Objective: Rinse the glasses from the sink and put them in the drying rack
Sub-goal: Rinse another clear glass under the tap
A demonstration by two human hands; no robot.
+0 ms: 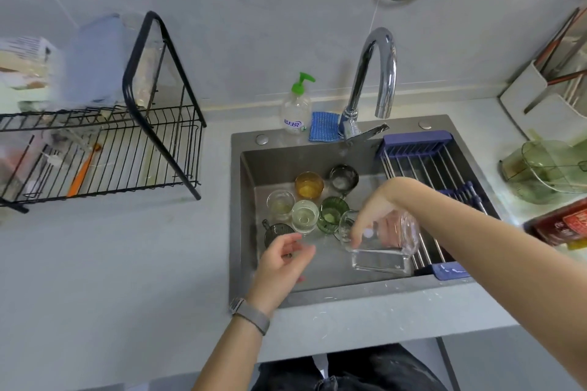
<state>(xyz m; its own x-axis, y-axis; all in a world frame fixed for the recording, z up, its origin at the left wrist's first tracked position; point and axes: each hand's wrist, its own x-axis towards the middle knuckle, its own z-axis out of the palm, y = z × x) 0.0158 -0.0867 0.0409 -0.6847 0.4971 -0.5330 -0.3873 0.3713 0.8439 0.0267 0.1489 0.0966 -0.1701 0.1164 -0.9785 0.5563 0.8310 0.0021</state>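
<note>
Left hand (283,259): over sink (244,216), fingers loosely spread, holding nothing. Right hand (371,216): fingers curled round tilted clear glass (386,244) above basin. Remaining glasses (305,200): clustered on sink floor. Drying rack (104,149): far left on counter.

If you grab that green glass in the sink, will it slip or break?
The green glass is probably slippery, since it stands in a wet-looking sink. It looks like real glass, so a drop could break it. Other glasses crowd round it, so lifting it carelessly may knock the clear ribbed glass beside it.
</note>
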